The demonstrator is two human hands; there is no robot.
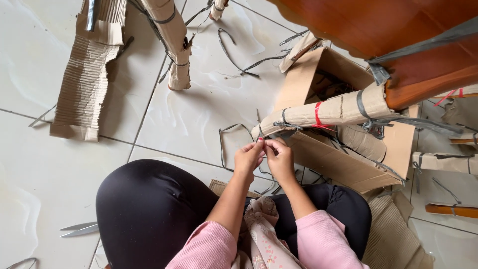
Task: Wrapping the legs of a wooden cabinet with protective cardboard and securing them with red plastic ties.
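I sit on a tiled floor with my knees in black trousers and pink sleeves below. My left hand (248,158) and my right hand (280,158) meet fingertip to fingertip, pinching a thin red strip (261,142) at the near end of a cardboard-wrapped furniture leg (328,112). That leg is bound with grey straps and a band of red tape (317,113) and runs up to a brown wooden piece of furniture (398,40) at the upper right.
An open cardboard box (328,159) lies under the wrapped leg. Another wrapped leg (172,42) stands at the top, with a corrugated cardboard sheet (84,79) to its left. Grey strap offcuts (234,55) litter the tiles. Scissors (79,229) lie at the lower left.
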